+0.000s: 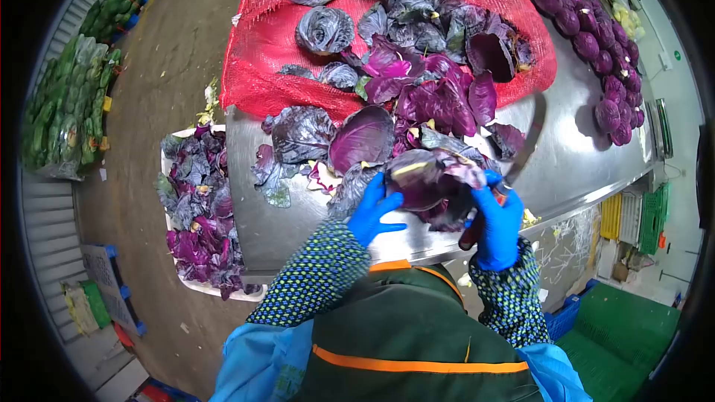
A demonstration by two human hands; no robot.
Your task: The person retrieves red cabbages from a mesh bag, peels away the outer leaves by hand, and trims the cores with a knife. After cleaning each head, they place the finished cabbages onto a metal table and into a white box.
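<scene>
1. Bagged greens [71,104]: stacked on the floor at far left, well apart from the work.
2. Crate of purple trimmings [197,216]: on the floor against the steel table [257,231].
3. Loose outer leaves [357,138]: strewn from the red mesh sack [261,52] down to the near edge. Likely hazard: slick footing for whatever is set on them.
4. Left hand [375,212]: blue glove, fingers spread and pressed on the red cabbage head [424,182], held at the table's near edge.
5. Right hand [497,223]: fingers wrapped round the knife [530,138] handle, blade angled up and right. Judged risk: the round head rolls and the blade slips toward the left fingers.
6. Trimmed heads [603,52]: rowed at far right.
</scene>
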